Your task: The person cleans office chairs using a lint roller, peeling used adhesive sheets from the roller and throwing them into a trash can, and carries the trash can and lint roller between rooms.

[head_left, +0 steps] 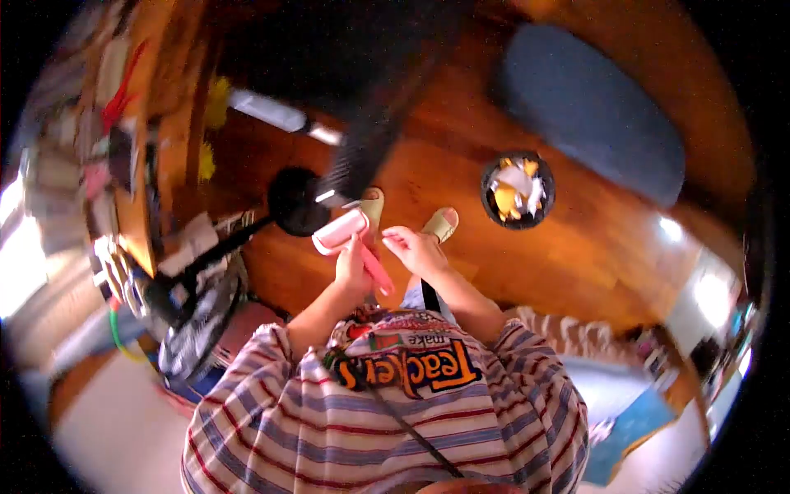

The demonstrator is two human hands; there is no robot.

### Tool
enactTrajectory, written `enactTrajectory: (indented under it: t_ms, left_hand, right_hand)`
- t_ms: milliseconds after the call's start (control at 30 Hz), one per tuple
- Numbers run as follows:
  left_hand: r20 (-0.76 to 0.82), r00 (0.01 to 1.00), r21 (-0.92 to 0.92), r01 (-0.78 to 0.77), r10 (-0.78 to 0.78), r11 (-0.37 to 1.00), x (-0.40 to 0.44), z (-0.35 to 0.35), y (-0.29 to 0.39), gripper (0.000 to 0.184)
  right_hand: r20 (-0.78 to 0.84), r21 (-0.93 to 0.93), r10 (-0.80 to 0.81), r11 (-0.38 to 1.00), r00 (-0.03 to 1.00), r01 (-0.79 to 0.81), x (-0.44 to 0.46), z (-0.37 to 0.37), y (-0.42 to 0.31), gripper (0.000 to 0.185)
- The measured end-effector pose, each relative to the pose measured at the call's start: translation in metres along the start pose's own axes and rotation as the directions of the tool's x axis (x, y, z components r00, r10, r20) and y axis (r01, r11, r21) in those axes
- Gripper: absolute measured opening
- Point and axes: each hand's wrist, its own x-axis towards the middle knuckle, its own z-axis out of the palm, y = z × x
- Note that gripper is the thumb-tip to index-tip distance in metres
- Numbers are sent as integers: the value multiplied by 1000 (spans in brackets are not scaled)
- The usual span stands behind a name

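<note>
A pink lint roller [342,231] is gripped by its handle in my left hand [352,265], in front of my body. Its wide pale roller end points up and left, and the handle end sticks out below the hand. My right hand [418,253] hovers just to the right of the lint roller, apart from it. The right fingers are loosely bent with a gap between them, and nothing shows in them. Below the hands, my feet are in pale slippers [441,223] on the wooden floor [444,284].
A round black bin [491,216] with crumpled waste stands right of my feet. Beyond it lies a long blue-grey padded shape [592,103]. A large dark object [370,123] fills the upper middle. At left are a fan [200,329] and cluttered shelves [152,165].
</note>
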Motion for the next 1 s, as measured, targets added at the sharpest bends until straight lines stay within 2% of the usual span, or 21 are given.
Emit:
enactTrajectory:
  t_ms: [67, 133, 167, 200, 267, 300, 333, 400, 467, 500, 533, 600, 667, 700, 733, 800, 867, 900, 933, 967, 1000]
  left_hand:
    - [-170, 975, -175, -170, 140, 970, -16, 11, 30, 41]
    - [-127, 974, -320, -219, 187, 922, -41, 11, 65, 36]
    - [-213, 953, -326, -276, 215, 904, -63, 27, 95, 39]
    - [-214, 963, -363, -237, 167, 901, -58, 14, 105, 37]
    - [-97, 944, -292, -331, 317, 897, -69, 9, 132, 33]
    - [-69, 925, -319, -376, 374, 870, -65, 10, 146, 30]
    - [-61, 924, -275, -378, 377, 884, -64, 9, 163, 32]
    - [1, 898, -253, -426, 441, 868, -57, 14, 192, 38]
    - [120, 874, -306, -418, 470, 855, -30, 5, 214, 49]
    - [-38, 933, -361, -347, 358, 866, -24, 8, 233, 58]
    - [-114, 940, -432, -339, 322, 836, -4, 4, 242, 53]
    - [-223, 940, -344, -325, 259, 881, 33, 14, 253, 40]
    - [-371, 853, -103, -429, 366, 897, 72, 19, 264, 30]
    - [-438, 734, 119, -525, 519, 843, 92, 20, 266, 30]
    - [-411, 639, 235, -615, 650, 753, 101, 17, 274, 30]
    - [-438, 529, 424, -591, 727, 686, 100, 17, 294, 30]
    - [-401, 427, 599, -548, 811, 585, 100, 12, 307, 27]
    - [-368, 330, 669, -555, 869, 494, 108, 11, 312, 25]
    - [-328, 226, 734, -550, 917, 398, 117, 10, 319, 24]
    - [-332, 232, 735, -544, 914, 405, 127, 9, 326, 24]
    - [-256, 163, 781, -546, 953, 303, 135, 8, 334, 23]
  right_hand:
    - [182, 3, -173, 984, 968, 175, 19, 27, -32, 27]
    - [301, -105, -228, 957, 926, 270, 33, 45, -80, 29]
    - [370, -184, -262, 920, 891, 347, 42, 57, -102, 32]
    - [396, -205, -255, 912, 882, 356, 48, 71, -114, 32]
    - [262, -227, -465, 822, 846, 522, 63, 92, -131, 34]
    - [271, -146, -453, 853, 850, 501, 65, 95, -161, 28]
    - [284, -167, -447, 848, 848, 503, 75, 100, -166, 28]
    - [88, -343, -522, 784, 849, 517, 102, 103, -176, 24]
    - [-115, -301, -502, 840, 857, 452, 148, 103, -173, 16]
    - [-238, -182, -440, 896, 866, 405, 164, 101, -191, 16]
    - [-349, -57, -359, 930, 866, 363, 176, 97, -215, 16]
    - [-493, 92, -249, 938, 834, 335, 199, 70, -250, 23]
    - [-531, 75, -146, 973, 834, 218, 224, 55, -287, 30]
    - [-496, -56, -168, 985, 852, 161, 244, 45, -290, 33]
    - [-457, -180, -172, 979, 873, 99, 263, 38, -288, 36]
    - [-382, -372, -50, 923, 923, -104, 296, 28, -276, 42]
    - [-408, -556, -46, 804, 912, -208, 324, 31, -254, 42]
    - [-323, -712, -258, 700, 911, -54, 364, 15, -209, 41]
    - [-269, -781, -263, 622, 926, -50, 370, 27, -211, 39]
    - [-195, -815, -294, 579, 936, 13, 378, 38, -212, 38]
    - [-115, -842, -321, 534, 940, 79, 388, 48, -210, 38]
